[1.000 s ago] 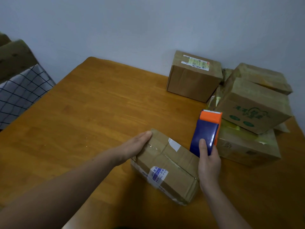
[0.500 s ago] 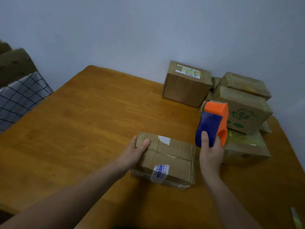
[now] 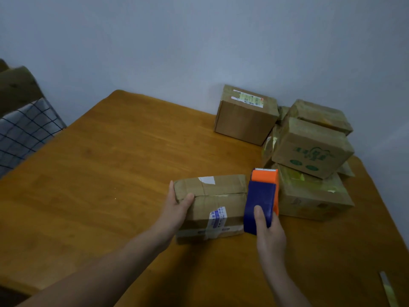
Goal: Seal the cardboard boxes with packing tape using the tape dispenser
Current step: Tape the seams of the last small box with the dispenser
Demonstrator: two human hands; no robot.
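Note:
A flat, worn cardboard box (image 3: 218,201) with a blue-and-white label lies on the wooden table (image 3: 110,173) in front of me. My left hand (image 3: 177,207) grips its left end, thumb on top. My right hand (image 3: 269,233) holds a blue and orange tape dispenser (image 3: 263,196), thumb on its blue face. The dispenser stands against the box's right end, its toothed blade pointing away from me.
A pile of cardboard boxes (image 3: 309,151) stands at the back right by the wall, with a cube-shaped box (image 3: 245,116) to its left. A chair with checked fabric (image 3: 24,129) is at the far left. A thin strip (image 3: 387,286) lies at the lower right.
The box has been turned square to me under my left hand. My right hand has lowered the dispenser from above the table down against the box's right end.

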